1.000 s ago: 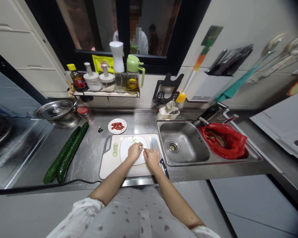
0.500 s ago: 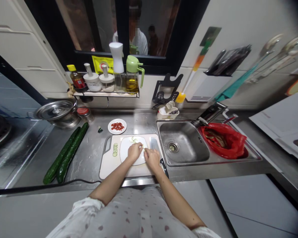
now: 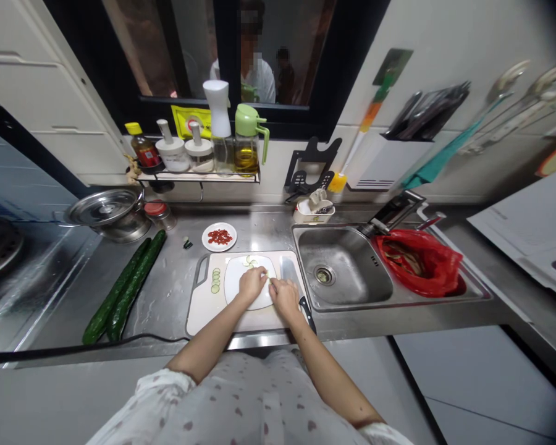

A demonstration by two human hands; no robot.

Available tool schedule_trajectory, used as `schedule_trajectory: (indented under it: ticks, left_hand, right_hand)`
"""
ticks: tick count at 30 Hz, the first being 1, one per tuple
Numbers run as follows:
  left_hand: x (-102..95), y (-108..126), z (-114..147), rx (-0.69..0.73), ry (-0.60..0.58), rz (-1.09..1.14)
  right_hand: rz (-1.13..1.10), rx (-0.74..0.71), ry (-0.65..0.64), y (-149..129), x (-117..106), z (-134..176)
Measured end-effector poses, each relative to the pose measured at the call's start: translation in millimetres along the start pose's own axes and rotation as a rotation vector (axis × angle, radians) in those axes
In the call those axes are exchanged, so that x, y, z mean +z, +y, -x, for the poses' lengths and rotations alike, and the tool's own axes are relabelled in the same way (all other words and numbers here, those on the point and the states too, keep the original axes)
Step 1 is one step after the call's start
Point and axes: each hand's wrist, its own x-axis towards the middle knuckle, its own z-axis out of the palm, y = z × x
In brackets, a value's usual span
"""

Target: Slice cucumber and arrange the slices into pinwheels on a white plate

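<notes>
Over a white plate (image 3: 235, 290) on the cutting board (image 3: 204, 318), my left hand (image 3: 252, 285) and my right hand (image 3: 285, 296) meet with pinched fingertips. Between them is a small pale green piece, seemingly a cucumber slice (image 3: 268, 281), partly covered by the fingers. Curled cucumber slices (image 3: 249, 262) lie near the plate's far rim. A short row of round cucumber slices (image 3: 215, 279) rests on the board, left of the plate. A knife (image 3: 307, 314) with a black handle lies at the board's right side, its blade partly behind my right hand.
Two long cucumbers (image 3: 125, 287) lie on the steel counter at left. A small plate of chopped red pieces (image 3: 219, 237) stands behind the board. To the right is a sink (image 3: 347, 247) with a red plastic bag (image 3: 417, 262) beside it. Seasoning bottles stand on a wall rack (image 3: 199, 177).
Hardly anything differs. Both hands stay over the plate with their fingertips together, and the whole view has shifted very slightly.
</notes>
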Motion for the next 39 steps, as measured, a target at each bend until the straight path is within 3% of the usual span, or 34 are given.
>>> schedule_trajectory:
  ticks: [16,19,24,29,34,39]
  left_hand:
    - [-7.2,5,3,0.000,-0.015,-0.039]
    - [-10.3,6,5,-0.016,0.005,0.012]
    - [-21.7,-1,18,-0.057,0.121,0.187]
    - [-31.5,-33,47,-0.105,0.221,0.314]
    - [-40.7,-84,81,-0.206,0.273,0.303]
    - [-51.2,-124,97,-0.362,0.277,0.181]
  right_hand:
    - [0.017,0.032,-0.064,-7,-11,0]
    - [-0.019,0.067,-0.016,-5,-12,0]
    - [-0.181,0.135,0.172,11,-21,4]
    - [-0.330,0.114,0.314,29,-27,16]
    - [-0.380,0.077,0.316,30,-21,36]
    - [-0.369,0.059,0.305,22,-15,47]
